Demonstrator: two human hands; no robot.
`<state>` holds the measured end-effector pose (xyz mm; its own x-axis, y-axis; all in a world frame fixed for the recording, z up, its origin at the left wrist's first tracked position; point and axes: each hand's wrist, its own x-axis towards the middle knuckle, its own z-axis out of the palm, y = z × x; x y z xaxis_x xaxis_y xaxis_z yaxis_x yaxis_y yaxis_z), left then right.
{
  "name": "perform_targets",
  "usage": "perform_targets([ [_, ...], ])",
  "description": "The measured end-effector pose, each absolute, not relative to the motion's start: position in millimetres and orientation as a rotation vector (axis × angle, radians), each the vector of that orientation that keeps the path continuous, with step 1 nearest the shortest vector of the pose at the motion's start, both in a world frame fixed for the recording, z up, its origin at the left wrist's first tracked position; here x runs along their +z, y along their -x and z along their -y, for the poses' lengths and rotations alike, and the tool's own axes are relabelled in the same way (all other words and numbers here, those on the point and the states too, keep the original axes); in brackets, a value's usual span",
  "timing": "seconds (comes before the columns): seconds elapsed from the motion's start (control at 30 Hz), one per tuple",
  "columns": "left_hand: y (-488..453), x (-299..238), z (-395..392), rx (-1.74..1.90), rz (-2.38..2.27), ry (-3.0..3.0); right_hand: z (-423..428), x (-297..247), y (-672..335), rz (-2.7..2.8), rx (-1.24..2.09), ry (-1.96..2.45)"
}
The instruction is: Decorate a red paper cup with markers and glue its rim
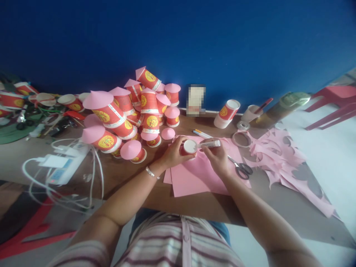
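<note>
My left hand [172,155] is wrapped round a red paper cup [190,147] that has its white round end facing up. In my right hand [217,157] is a small white tube [213,143], pinched between the fingers and lying nearly level. The tube's narrow end points at the cup's rim; whether it touches cannot be made out. Both hands are above pink paper sheets [191,181]. A loose pink paper cone [168,133] lies just beyond my left hand. Scissors [241,170] with dark handles rest to the right of my right hand.
Several red cups with pink cone tops [150,122] are piled at back left. A power strip [66,168] with white cables lies at left. Rightward are a tape roll [241,139], stacked cups [226,114], a bottle [280,107] and pink paper scraps [278,152].
</note>
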<state>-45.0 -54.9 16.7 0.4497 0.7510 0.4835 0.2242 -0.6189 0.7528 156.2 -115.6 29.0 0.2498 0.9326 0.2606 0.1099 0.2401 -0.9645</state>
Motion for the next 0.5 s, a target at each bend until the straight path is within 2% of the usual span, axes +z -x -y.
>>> perform_targets([
  [0.5, 49.7, 10.8, 46.7, 1.157, -0.728, -1.974, 116.2, 27.2, -157.6, 1.159, 0.840, 1.184],
])
